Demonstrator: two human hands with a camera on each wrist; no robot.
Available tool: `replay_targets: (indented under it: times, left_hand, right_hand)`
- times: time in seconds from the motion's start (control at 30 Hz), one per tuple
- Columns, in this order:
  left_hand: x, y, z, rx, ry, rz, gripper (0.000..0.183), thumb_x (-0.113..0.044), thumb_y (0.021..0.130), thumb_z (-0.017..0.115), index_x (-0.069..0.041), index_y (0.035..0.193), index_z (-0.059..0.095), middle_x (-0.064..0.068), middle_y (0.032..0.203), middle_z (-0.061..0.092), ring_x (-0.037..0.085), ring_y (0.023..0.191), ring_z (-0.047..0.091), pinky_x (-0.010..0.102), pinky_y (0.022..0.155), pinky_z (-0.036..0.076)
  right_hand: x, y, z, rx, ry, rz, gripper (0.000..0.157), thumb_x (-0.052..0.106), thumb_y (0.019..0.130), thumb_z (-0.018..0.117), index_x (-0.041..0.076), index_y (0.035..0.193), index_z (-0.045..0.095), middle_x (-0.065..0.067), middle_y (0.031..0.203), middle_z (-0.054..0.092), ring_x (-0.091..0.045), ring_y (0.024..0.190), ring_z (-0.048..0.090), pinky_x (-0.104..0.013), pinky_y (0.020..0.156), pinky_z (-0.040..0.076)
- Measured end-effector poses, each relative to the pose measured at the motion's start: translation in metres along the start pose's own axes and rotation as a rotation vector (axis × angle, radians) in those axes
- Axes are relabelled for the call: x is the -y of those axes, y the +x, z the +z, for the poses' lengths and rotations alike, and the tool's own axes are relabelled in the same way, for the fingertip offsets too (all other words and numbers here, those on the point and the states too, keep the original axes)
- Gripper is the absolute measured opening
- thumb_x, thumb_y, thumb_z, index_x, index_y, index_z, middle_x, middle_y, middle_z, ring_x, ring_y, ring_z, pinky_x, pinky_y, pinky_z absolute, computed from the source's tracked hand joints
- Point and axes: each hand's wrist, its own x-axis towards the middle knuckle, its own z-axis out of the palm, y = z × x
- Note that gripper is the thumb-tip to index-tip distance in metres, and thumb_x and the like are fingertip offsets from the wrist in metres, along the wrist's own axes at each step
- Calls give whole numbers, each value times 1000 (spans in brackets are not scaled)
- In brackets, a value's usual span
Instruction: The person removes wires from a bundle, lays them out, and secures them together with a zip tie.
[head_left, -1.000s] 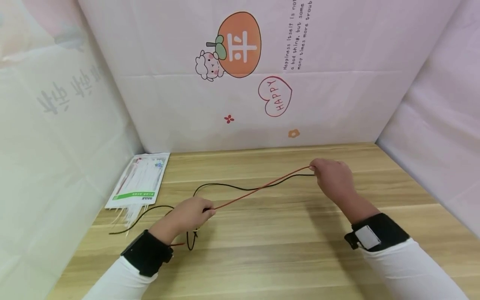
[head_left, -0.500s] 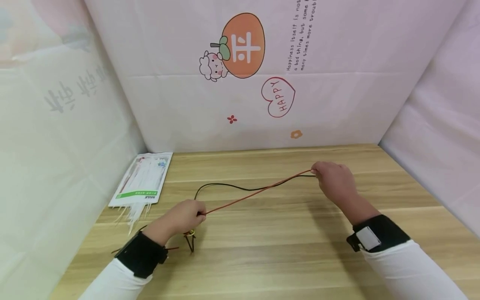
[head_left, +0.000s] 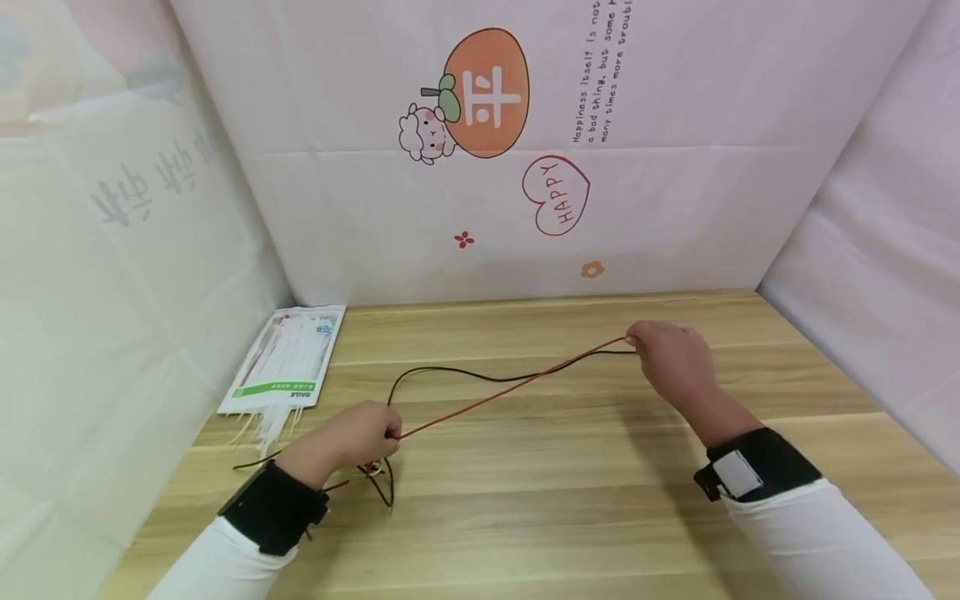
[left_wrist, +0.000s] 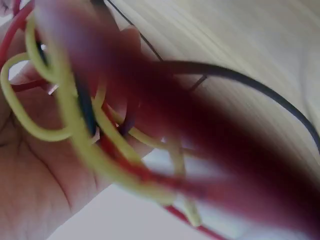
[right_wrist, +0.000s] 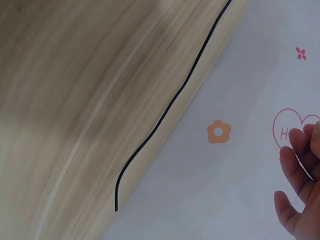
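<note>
- The packet lies flat on the bench, against the cloth wall; white strips stick out of its near edge.
- Nearer you than the packet, your left wristband sits above your white sleeve; a bit of black wire shows past it.
- Right of the packet and nearer you, your left hand is curled, its fingers pinching the red wire.
- In the left wrist view, loops of yellow wire lie in that palm among red and dark strands; blur hides exactly how they cross.
- The red wire leaves your left hand and slants up, away from the packet, taut and nearly straight.
- The black wire bows along the bench, right of the packet, and crosses behind the red one.
- Well right of the packet, your right hand pinches the red wire's far end; the right wrist view shows its other fingers loosely bent. The black wire's tip lies apart from it.
</note>
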Motion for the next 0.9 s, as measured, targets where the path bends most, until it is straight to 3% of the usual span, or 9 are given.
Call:
replay_targets:
  times: [0.23,0.3,0.5,0.6,0.7,0.83,0.9]
  left_hand:
    - [-5,-3,-4,22,127,-10,22,0,86,66,-5,65,62,1,66,52,16,67,46,32,64,43]
    - [-8,-3,-3,41,154,-19,17,3,87,62,-3,71,63,3,70,53,18,71,46,35,67,44]
    - [-6,-3,6,74,75,-91,12,4,90,51,-4,93,60,5,79,55,21,70,47,37,64,42]
    - [2,-5,11,51,78,-85,12,-1,89,54,-8,80,56,2,71,50,18,65,44,34,61,38]
    - [7,-9,10,40,67,-35,22,1,86,60,-9,68,52,0,65,43,15,60,40,30,57,35]
    - [7,-14,3,45,56,31,24,1,82,68,-8,64,55,-2,65,45,13,59,39,27,56,37]
    - [6,-16,0,50,46,30,24,1,82,70,-9,65,55,-2,65,45,13,60,40,28,57,37]
  right_hand:
    - [0,1,2,22,14,2,11,11,95,60,5,96,68,-12,86,70,-32,80,67,-51,70,47]
    - [1,2,1,11,14,-3,10,11,95,60,4,95,68,-12,84,70,-31,78,66,-51,69,48]
    - [-5,1,-1,2,-5,8,10,10,94,61,3,94,68,-14,82,69,-32,73,66,-49,62,48]
    - [-12,-1,1,-6,-15,20,10,11,94,61,3,92,67,-14,80,69,-33,71,65,-48,57,46]
    - [-19,-4,4,-18,-17,19,10,11,93,61,3,90,66,-14,78,69,-34,70,65,-47,54,44]
    - [-21,-5,3,-21,-8,21,9,10,92,62,2,91,66,-16,79,69,-36,70,64,-49,53,44]
    - [-20,-5,1,-32,-1,25,9,10,92,63,2,93,66,-17,79,69,-36,69,64,-49,53,44]
